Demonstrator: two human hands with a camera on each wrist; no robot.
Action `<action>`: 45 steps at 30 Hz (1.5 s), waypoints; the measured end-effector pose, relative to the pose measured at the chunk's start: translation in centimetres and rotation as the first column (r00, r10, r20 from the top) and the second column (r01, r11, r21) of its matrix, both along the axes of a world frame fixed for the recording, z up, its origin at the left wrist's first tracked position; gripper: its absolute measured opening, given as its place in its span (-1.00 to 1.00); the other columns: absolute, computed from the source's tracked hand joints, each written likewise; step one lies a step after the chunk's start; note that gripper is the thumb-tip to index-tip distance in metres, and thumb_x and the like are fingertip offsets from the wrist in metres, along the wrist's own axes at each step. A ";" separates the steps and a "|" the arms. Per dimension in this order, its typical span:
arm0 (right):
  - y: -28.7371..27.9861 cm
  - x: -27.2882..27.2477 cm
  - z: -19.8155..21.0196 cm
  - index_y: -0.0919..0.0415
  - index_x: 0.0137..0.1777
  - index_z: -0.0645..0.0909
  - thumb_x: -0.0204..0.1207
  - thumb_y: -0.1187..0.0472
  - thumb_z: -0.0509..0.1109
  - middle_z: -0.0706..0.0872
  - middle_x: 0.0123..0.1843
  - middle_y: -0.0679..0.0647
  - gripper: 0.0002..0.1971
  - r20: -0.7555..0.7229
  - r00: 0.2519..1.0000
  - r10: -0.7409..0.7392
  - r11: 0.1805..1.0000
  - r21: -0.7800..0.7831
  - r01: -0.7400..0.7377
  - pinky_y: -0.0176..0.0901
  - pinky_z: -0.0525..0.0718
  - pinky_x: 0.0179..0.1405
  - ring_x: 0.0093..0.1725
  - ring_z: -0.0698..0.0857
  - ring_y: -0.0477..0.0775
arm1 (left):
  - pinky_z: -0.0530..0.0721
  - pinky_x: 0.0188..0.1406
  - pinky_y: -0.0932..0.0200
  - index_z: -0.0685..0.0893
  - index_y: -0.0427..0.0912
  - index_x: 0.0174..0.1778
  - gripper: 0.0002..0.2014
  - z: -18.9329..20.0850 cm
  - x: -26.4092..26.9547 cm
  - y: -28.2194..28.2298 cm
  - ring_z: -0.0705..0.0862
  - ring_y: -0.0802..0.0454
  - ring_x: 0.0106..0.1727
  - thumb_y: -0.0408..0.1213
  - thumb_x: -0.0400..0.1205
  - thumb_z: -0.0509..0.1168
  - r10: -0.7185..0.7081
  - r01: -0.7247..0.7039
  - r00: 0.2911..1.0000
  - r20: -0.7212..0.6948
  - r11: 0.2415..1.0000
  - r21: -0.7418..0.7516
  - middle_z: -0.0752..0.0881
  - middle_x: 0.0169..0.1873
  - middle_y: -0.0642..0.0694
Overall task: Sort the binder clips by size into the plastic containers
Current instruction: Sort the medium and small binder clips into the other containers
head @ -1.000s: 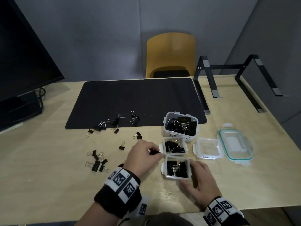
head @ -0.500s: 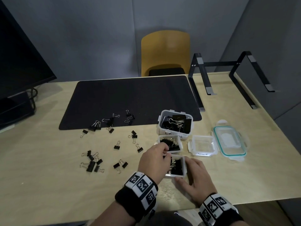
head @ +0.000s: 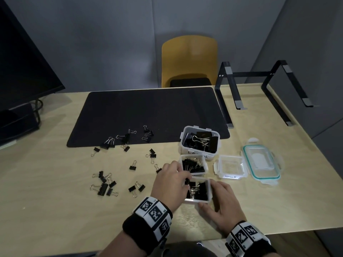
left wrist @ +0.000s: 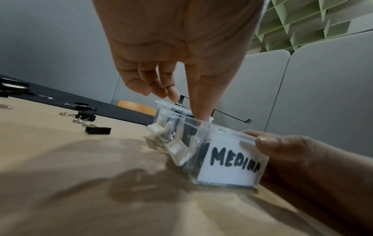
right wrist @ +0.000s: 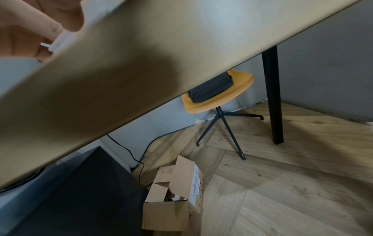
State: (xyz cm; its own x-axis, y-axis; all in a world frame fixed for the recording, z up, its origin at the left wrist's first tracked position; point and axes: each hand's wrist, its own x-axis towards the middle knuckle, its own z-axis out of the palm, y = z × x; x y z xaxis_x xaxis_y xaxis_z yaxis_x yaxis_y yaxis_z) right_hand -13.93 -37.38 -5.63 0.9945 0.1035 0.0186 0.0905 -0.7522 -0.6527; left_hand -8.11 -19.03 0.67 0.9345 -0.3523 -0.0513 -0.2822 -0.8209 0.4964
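Lower centre of the head view, the right hand (head: 225,204) grips the MEDIUM container (head: 207,190) on the bench (head: 55,210), fingers curled round its corner. The left hand (head: 170,184) dips its fingers (left wrist: 198,102) inside; whether they pinch a binder clip cannot be told.

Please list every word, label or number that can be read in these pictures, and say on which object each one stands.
"MEDIU", last letter cut off: white label on the container that the right hand holds.
"Small": handwritten label on the empty container.
"LA" and "E", the middle hidden: label on the biggest container.
"VR", then unclear letters: cardboard box under the table.
Wristband markers: patterns, no text.
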 end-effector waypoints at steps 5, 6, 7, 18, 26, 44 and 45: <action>0.2 0.0 0.3 -0.10 0.41 0.39 0.33 -0.32 0.33 0.33 0.14 -0.58 -0.34 0.000 1.000 -0.004 1.000 0.007 0.004 -0.56 0.30 0.10 0.22 0.40 -0.26 | 0.45 0.23 0.26 0.66 0.11 0.17 -0.78 -0.1 -0.4 0.1 0.45 0.13 0.15 -0.06 0.63 0.25 0.012 -0.011 1.000 0.025 1.000 -0.023 0.54 0.06 0.12; 0.2 0.0 0.4 -0.10 0.41 0.39 0.33 -0.32 0.32 0.32 0.13 -0.60 -0.34 0.004 1.000 -0.004 1.000 0.009 0.004 -0.57 0.29 0.10 0.22 0.40 -0.26 | 0.47 0.20 0.26 0.65 0.08 0.15 -0.78 -0.1 -0.4 0.0 0.47 0.13 0.13 -0.02 0.63 0.23 0.024 -0.023 1.000 0.019 0.999 -0.031 0.55 0.04 0.13; 0.2 0.0 0.5 -0.10 0.42 0.40 0.33 -0.31 0.31 0.32 0.13 -0.61 -0.34 0.010 1.000 -0.004 1.000 0.010 0.004 -0.56 0.28 0.11 0.23 0.40 -0.26 | 0.49 0.16 0.26 0.64 0.07 0.14 -0.77 -0.1 -0.5 -0.1 0.48 0.13 0.11 0.00 0.63 0.22 0.037 -0.037 0.999 0.011 0.999 -0.031 0.56 0.03 0.13; 0.4 -0.2 0.8 -0.09 0.57 0.21 0.27 -0.19 0.51 0.22 0.16 -0.63 -0.13 -0.013 1.000 -0.011 1.000 0.017 0.012 -0.50 0.28 0.18 0.24 0.39 -0.23 | 0.56 -0.05 0.22 0.65 -0.13 0.04 -0.83 0.3 0.3 -1.3 0.62 0.00 -0.01 -0.22 0.62 0.20 0.105 -0.099 0.989 -0.108 0.993 0.058 0.61 0.01 -0.05; 0.5 -0.3 0.9 -0.08 0.56 0.24 0.31 -0.22 0.48 0.23 0.16 -0.59 -0.16 -0.025 1.000 -0.014 1.000 0.013 0.014 -0.37 0.36 0.21 0.26 0.40 -0.22 | 0.41 -0.28 0.51 0.79 0.00 -0.07 -0.86 0.0 0.5 -0.1 0.62 0.19 -0.13 -0.21 0.58 0.32 0.136 -0.154 0.975 -0.176 0.984 -0.089 0.71 -0.08 0.08; 0.6 -0.2 0.7 -0.06 0.57 0.22 0.28 -0.29 0.38 0.37 0.15 -0.36 -0.14 -0.064 0.998 -0.024 1.000 -0.012 0.024 -0.31 0.38 0.25 0.30 0.35 -0.21 | 0.51 0.02 0.35 0.67 0.03 -0.01 -0.88 -1.7 0.0 0.6 0.51 0.17 0.09 -0.08 0.59 0.32 0.103 -0.110 0.993 -0.066 0.987 -0.114 0.53 0.05 0.16; 0.6 -0.2 0.8 -0.06 0.57 0.22 0.28 -0.30 0.37 0.38 0.15 -0.37 -0.14 -0.063 0.998 -0.024 1.000 -0.009 0.023 -0.30 0.38 0.25 0.30 0.35 -0.21 | 0.51 0.05 0.34 0.68 0.04 -0.02 -0.88 -1.7 -0.1 0.6 0.48 0.17 0.11 -0.06 0.59 0.33 0.095 -0.103 0.993 -0.073 0.989 -0.107 0.52 0.05 0.16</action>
